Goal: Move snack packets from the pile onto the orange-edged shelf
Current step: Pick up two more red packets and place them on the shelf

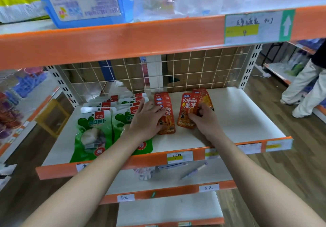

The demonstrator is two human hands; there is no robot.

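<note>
- Lying flat on the white, orange-edged shelf (238, 117), the left packets (167, 122) and right packets (187, 110), glossy orange rectangles, are set with long axes front to back, tops toward the wire grid (194, 67).
- The right packets are pinched by the curled right hand (205, 120); the left packets are pressed under the flat, straight-fingered left hand (146, 120).
- Green pouches (95, 129) are piled just left; wood flooring (299, 165) is seen beyond.

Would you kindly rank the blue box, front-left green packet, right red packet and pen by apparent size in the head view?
Blue box, though cut off by the frame
front-left green packet
right red packet
pen
</note>
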